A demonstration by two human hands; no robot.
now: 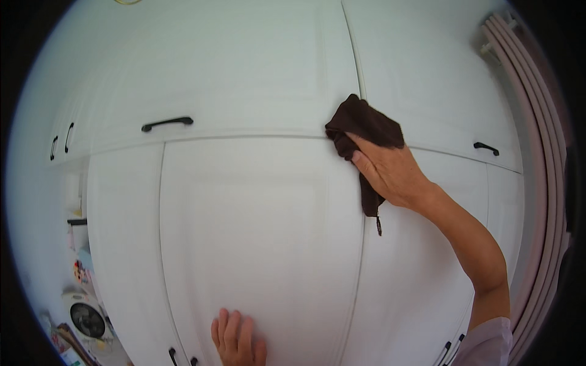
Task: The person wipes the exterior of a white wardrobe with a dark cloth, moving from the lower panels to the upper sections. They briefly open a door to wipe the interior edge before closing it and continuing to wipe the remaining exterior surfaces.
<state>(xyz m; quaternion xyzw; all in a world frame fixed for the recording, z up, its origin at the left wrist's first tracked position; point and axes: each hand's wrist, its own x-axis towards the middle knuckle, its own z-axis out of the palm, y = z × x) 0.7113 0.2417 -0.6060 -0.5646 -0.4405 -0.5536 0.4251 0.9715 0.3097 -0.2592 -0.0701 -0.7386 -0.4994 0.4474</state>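
Observation:
My right hand (391,171) is raised and holds a dark brown cloth (366,121) against the white cabinet doors, where the gap between two upper doors meets the horizontal seam. One end of the cloth hangs below the hand, with a small loop at its tip. Low in the picture, my left hand (238,341) has its fingers up against the large lower cabinet door (261,228) and holds nothing. Above it is a wide upper cabinet door (229,68) with a black handle (167,123).
Pink curtains (542,183) hang at the right edge. More black handles sit on the upper right door (486,148) and low on the doors. At the lower left stand a white fan (87,318) and open shelving (78,222) with small items.

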